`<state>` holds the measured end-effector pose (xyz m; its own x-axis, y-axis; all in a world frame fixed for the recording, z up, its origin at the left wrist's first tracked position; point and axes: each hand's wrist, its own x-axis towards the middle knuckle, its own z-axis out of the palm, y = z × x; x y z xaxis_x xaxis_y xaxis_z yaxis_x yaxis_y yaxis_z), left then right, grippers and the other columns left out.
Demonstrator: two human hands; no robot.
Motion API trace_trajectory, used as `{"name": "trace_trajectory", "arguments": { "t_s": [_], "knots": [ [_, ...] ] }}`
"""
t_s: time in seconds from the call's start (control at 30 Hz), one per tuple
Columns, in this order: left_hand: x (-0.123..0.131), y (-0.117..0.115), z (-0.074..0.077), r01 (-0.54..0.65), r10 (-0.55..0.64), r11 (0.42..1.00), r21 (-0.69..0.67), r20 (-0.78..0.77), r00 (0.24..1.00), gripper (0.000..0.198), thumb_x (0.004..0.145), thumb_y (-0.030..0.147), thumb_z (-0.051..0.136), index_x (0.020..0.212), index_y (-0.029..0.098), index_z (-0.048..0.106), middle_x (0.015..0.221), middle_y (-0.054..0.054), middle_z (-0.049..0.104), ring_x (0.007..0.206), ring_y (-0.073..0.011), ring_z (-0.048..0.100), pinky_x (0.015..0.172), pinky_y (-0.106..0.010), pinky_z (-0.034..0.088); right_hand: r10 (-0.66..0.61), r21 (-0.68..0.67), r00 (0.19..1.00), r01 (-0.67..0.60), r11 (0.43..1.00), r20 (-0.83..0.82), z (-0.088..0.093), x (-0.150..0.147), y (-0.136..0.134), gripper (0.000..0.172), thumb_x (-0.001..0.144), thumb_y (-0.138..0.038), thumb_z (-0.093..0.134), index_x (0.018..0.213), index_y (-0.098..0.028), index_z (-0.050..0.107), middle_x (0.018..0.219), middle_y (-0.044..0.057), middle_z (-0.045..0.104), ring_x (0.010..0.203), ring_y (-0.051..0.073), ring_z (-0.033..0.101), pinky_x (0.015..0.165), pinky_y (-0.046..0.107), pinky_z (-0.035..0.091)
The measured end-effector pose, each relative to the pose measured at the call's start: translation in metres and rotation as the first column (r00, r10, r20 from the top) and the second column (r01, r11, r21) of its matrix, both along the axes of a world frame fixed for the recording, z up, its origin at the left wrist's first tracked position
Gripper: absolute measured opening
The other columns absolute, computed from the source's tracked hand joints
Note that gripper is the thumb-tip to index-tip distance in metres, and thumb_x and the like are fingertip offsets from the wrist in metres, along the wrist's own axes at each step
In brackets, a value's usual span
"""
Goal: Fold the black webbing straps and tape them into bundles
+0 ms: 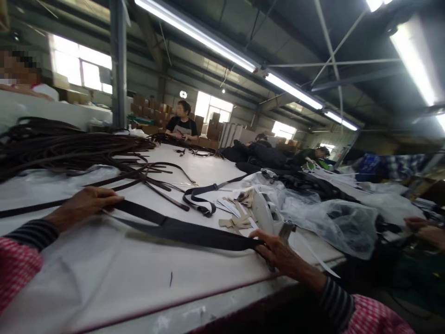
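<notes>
I see black strap (205,233) strung lengthwise over the worktop (139,278), pinched by left hand (85,203) and right hand (280,254), right nearer the worktop's front edge.

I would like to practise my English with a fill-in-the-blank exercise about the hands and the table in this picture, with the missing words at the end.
1. The wide dark strap spans from the left hand to the ____ hand.
2. The cuffs below the checked sleeves are patterned with ____.
3. On the white table, the pile of thin brown straps lies nearer the picture's ____ edge than its right one.

Missing words: right; stripes; left.
</notes>
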<state>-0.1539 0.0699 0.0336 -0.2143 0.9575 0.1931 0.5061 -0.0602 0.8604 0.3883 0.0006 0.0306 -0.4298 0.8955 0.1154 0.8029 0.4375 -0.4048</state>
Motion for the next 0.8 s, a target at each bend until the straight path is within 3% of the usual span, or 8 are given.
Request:
{"name": "trace_trajectory", "arguments": {
  "t_s": [0.13, 0.27, 0.47, 0.6, 0.8],
  "knots": [
    [-0.010, 0.009, -0.021, -0.001, -0.009, 0.999, -0.041, -0.247, 0.969, 0.050, 0.072, 0.068, 0.070, 0.078, 0.019, 0.073, 0.072, 0.002, 0.070, 0.081, -0.0222, 0.061, 0.070, -0.022, 0.040, -0.029, 0.079, 0.998, 0.025, 0.997, 0.060, -0.012, -0.002, -0.007, 0.035, 0.095, -0.023, 0.047, 0.128, -0.023, 0.057, 0.114, 0.010, 0.070, 0.104, 0.027, 0.069, 0.091, 0.038, 0.052],
    [-0.015, 0.009, -0.019, 0.046, -0.095, 0.990, -0.132, -0.397, 0.913, 0.054, 0.080, 0.069, 0.055, 0.085, 0.018, 0.072, 0.077, 0.000, 0.071, 0.083, -0.0252, 0.062, 0.073, -0.027, 0.041, 0.016, 0.116, 0.983, -0.038, 0.992, 0.181, -0.018, -0.001, -0.009, 0.037, 0.092, -0.013, 0.042, 0.124, -0.019, 0.060, 0.120, 0.013, 0.068, 0.104, 0.026, 0.069, 0.089, 0.037, 0.053],
    [-0.011, 0.002, -0.011, 0.148, -0.182, 0.983, -0.112, -0.431, 0.884, 0.044, 0.085, 0.055, 0.053, 0.094, 0.016, 0.071, 0.089, -0.002, 0.072, 0.091, -0.0250, 0.062, 0.081, -0.029, 0.041, 0.023, 0.091, 0.991, -0.036, 0.995, 0.134, -0.020, 0.007, -0.005, 0.019, 0.101, -0.028, 0.044, 0.096, -0.022, 0.062, 0.098, 0.005, 0.066, 0.091, 0.020, 0.065, 0.080, 0.032, 0.048],
    [-0.014, -0.002, -0.011, 0.183, -0.215, 0.976, -0.113, -0.436, 0.874, 0.040, 0.084, 0.051, 0.056, 0.096, 0.015, 0.071, 0.084, 0.001, 0.071, 0.088, -0.0240, 0.061, 0.078, -0.028, 0.042, 0.035, 0.083, 0.998, -0.039, 0.996, 0.058, -0.020, 0.009, 0.006, 0.009, 0.093, -0.025, 0.055, 0.086, -0.021, 0.059, 0.094, 0.003, 0.063, 0.091, 0.021, 0.063, 0.080, 0.032, 0.046],
    [-0.016, -0.002, -0.010, 0.188, -0.221, 0.975, -0.118, -0.444, 0.868, 0.044, 0.082, 0.052, 0.053, 0.093, 0.015, 0.073, 0.084, -0.003, 0.072, 0.086, -0.0267, 0.064, 0.077, -0.032, 0.045, 0.047, 0.042, 0.999, -0.047, 0.998, 0.013, -0.026, 0.014, 0.022, 0.013, 0.089, -0.025, 0.057, 0.077, -0.019, 0.056, 0.083, 0.001, 0.060, 0.076, 0.017, 0.059, 0.070, 0.030, 0.043]
  ]
}}
